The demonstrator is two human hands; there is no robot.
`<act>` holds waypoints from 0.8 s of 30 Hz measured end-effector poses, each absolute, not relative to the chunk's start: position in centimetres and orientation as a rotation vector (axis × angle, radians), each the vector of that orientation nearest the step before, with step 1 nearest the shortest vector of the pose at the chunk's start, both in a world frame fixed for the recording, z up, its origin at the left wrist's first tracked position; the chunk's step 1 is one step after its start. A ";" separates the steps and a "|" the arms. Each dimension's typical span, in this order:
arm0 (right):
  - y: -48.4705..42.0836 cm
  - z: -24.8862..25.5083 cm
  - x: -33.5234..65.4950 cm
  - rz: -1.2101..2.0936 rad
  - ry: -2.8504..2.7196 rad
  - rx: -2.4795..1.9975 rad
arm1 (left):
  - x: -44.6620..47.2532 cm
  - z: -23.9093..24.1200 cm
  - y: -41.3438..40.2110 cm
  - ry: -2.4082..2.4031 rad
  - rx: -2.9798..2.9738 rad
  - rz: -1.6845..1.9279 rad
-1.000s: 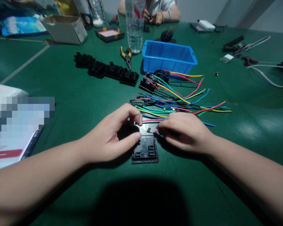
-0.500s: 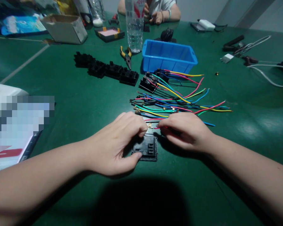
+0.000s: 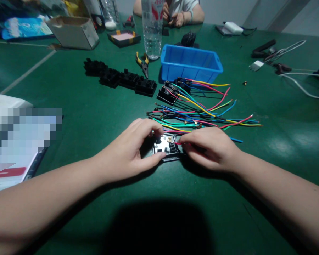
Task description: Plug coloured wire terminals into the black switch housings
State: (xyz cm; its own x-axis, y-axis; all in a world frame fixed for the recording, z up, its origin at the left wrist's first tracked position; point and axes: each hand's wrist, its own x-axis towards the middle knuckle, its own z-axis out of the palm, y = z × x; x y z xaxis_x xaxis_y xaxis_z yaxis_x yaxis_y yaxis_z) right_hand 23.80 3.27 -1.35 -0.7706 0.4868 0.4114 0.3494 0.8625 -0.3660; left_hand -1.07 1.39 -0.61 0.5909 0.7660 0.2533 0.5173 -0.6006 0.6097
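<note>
My left hand (image 3: 146,145) grips a black plastic housing (image 3: 171,156) by its left side, thumb at the near edge and fingers at the far edge. Raised slots show on the housing's upper face. In my right hand (image 3: 208,147) a red wire (image 3: 178,143) is pinched between thumb and fingertips. The wire's brass terminal (image 3: 169,140) is over the housing; whether it touches cannot be made out. Just beyond my hands lies a bundle of coloured wires (image 3: 175,115) with metal ends.
Behind the wires are a wired black housing (image 3: 167,94) and a blue bin (image 3: 191,67). A row of black housings (image 3: 127,79), pliers (image 3: 143,65) and a water bottle (image 3: 152,39) stand left of it. A phone (image 3: 21,148) lies at left. Another person's hands (image 3: 179,18) are across the table.
My left hand has moved the black housing away from me, so it now sits under the terminal. My right hand has stayed nearly in place with the red wire.
</note>
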 end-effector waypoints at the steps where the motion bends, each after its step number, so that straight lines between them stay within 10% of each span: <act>1: 3.2 -1.3 23.8 0.371 -2.531 -0.609 | -1.1 -0.6 1.4 1.018 2.342 0.714; 24: 3.1 -1.2 23.8 0.278 -2.606 -0.540 | -1.3 0.1 1.4 0.905 2.469 0.784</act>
State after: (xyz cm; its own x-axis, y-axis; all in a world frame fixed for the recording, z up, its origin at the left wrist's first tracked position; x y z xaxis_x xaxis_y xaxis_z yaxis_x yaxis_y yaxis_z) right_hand 23.79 3.11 -1.22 -0.8164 0.4187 0.3977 0.3256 0.9025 -0.2819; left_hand -1.26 1.43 0.08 0.6338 0.6812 0.3665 0.4600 -0.7128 0.5294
